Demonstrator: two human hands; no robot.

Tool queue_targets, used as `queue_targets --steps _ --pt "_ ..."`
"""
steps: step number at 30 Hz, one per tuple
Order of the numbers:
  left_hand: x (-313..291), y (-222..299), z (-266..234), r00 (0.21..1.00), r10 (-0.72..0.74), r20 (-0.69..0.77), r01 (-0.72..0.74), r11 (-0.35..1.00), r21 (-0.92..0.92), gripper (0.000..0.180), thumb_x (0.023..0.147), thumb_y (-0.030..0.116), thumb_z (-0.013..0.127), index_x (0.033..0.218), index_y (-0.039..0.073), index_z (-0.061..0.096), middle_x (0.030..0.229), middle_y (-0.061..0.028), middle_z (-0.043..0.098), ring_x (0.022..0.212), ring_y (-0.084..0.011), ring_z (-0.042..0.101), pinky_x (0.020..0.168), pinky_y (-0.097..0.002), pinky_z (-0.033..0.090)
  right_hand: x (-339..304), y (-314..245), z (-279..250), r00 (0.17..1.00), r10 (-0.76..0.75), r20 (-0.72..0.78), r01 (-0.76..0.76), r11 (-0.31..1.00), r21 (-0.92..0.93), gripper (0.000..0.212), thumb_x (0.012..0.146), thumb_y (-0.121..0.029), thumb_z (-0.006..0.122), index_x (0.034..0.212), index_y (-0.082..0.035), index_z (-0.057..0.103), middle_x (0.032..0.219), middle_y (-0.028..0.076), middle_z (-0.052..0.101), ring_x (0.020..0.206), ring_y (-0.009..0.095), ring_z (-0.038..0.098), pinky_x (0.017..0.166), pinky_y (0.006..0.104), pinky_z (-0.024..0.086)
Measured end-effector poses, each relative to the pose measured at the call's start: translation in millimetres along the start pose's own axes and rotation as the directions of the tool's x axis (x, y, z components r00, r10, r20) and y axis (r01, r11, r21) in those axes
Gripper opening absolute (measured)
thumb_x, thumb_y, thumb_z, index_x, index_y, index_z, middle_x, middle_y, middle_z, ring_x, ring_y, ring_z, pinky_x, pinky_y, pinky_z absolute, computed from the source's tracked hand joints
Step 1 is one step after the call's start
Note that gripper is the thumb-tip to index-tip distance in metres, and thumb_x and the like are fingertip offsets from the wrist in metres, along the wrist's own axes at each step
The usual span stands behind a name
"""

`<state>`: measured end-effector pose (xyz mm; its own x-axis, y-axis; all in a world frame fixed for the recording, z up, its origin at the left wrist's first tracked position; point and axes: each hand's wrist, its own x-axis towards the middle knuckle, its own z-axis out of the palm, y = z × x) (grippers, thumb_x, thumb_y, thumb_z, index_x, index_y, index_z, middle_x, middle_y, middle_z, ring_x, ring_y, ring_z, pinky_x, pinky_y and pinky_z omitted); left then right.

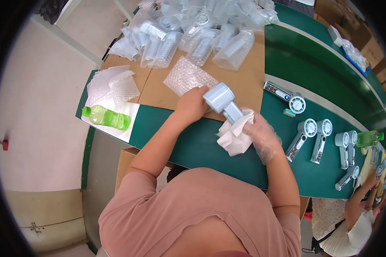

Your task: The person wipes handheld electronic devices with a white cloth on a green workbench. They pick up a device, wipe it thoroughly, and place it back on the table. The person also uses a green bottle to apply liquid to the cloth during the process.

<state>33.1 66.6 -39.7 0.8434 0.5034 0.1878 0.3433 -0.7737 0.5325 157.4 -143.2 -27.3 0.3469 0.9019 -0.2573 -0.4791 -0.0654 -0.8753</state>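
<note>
Centrally, a pale grey handheld fan with a round head [224, 103] is gripped at its head by the bare left hand [193, 104], while its handle is wrapped in a white cloth [235, 135] closed in the right hand [261, 133], which is covered by a clear plastic glove. Both are held just above the green surface [201, 145]. A sheet of bubble wrap [188, 77] lies on brown cardboard [244, 85] beyond; similar fans [313, 132] are laid out to the right.

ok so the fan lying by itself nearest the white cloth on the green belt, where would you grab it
Probably by the handle. That handheld fan lies flat on the green belt, round head up toward the far side, long straight handle slanting down toward the person. The handle is the slim, parallel-sided part, so come from above and pinch across its sides near the middle. The neighbouring fan lies close on the right, leaving the left side freer.
</note>
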Motion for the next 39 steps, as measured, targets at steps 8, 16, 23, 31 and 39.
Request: queue_targets --steps 8,16,23,31,39 --pt "14.7 -27.2 -9.4 0.905 -0.253 0.343 0.404 0.767 -0.499 0.011 0.088 0.013 0.060 0.088 0.002 0.064 0.072 0.0025 0.056 0.063 -0.0102 0.050 0.058 -0.0282 0.044 10.8 1.1 9.2 0.973 0.182 -0.142 -0.222 0.910 -0.349 0.039 0.084 -0.013 0.062 0.118 0.002 0.053 0.104 0.011 0.063 0.092 0.019 0.062 0.081 0.0291 0.049" --pt "-5.1 17.7 -23.6 0.984 0.166 -0.060 -0.158 0.981 0.112 0.013 0.085 0.012 0.058 0.080 0.001 0.058 0.074 -0.0173 0.060 0.069 -0.0355 0.058 0.061 -0.0431 0.045 11.0 12.8 5.7 0.967 0.225 -0.116 -0.233 0.971 -0.059 0.035 0.085 -0.018 0.063 0.113 0.001 0.057 0.103 0.011 0.064 0.086 0.018 0.063 0.076 0.0309 0.050" --pt "-3.0 26.5 -31.0 0.999 0.038 0.000 -0.037 0.982 0.184 0.013 0.085 0.013 0.056 0.078 0.002 0.057 0.077 -0.0195 0.060 0.075 -0.0402 0.059 0.064 -0.0491 0.045 14.0 16.6 26.3 0.997 0.026 -0.069 -0.063 0.795 -0.604 0.035 0.085 -0.027 0.061 0.107 0.001 0.061 0.097 0.012 0.066 0.085 0.021 0.063 0.076 0.0318 0.048" --pt "30.8 32.7 -13.1 0.982 0.190 0.012 -0.186 0.941 0.283 0.011 0.084 0.014 0.054 0.082 0.005 0.059 0.081 -0.0166 0.062 0.077 -0.0389 0.059 0.066 -0.0482 0.046 13.0 20.1 19.2 0.995 -0.004 -0.101 -0.056 0.808 -0.587 0.038 0.085 -0.032 0.059 0.103 0.002 0.064 0.093 0.015 0.066 0.083 0.024 0.064 0.076 0.0343 0.048" --pt "45.6 19.3 -33.3 0.977 0.201 -0.073 -0.185 0.965 0.188 0.010 0.082 0.014 0.056 0.088 0.006 0.060 0.083 -0.0164 0.063 0.079 -0.0362 0.061 0.068 -0.0463 0.047 12.2 11.2 -3.7 0.988 -0.016 -0.154 -0.064 0.864 -0.500 0.038 0.086 -0.033 0.061 0.105 0.000 0.062 0.098 0.013 0.067 0.088 0.022 0.064 0.077 0.0341 0.049"
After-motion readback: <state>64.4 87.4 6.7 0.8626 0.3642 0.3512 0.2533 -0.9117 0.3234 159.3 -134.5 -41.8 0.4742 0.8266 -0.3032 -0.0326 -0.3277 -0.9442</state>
